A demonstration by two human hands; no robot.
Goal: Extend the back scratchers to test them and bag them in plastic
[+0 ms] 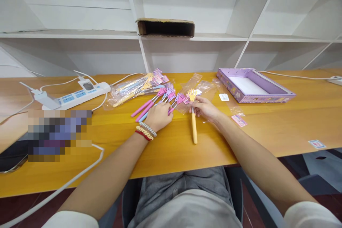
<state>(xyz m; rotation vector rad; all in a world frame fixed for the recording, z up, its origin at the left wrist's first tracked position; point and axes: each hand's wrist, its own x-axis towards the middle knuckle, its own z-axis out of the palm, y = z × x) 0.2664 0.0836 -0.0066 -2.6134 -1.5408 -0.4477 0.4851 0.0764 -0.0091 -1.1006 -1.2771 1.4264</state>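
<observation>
My right hand (204, 108) pinches a yellow back scratcher (194, 128) by its metal neck, its claw pointing away from me and its handle toward me. My left hand (159, 117) rests on a fanned group of back scratchers with pink, purple and blue parts; its fingers curl round at least one pink scratcher (178, 99). Pink handles (141, 108) stick out to the left of that hand. Behind them lie bagged scratchers (133, 87) in clear plastic with pink cards. Loose clear wrappers (204, 87) lie beyond my right hand.
A purple open box (242, 98) stands at the back right. At the left are a white power strip (80, 94), cables and a dark phone (13, 153), beside a pixelated patch. A cardboard box (165, 28) sits on the shelf. A pink card (239, 120) lies right of my right hand.
</observation>
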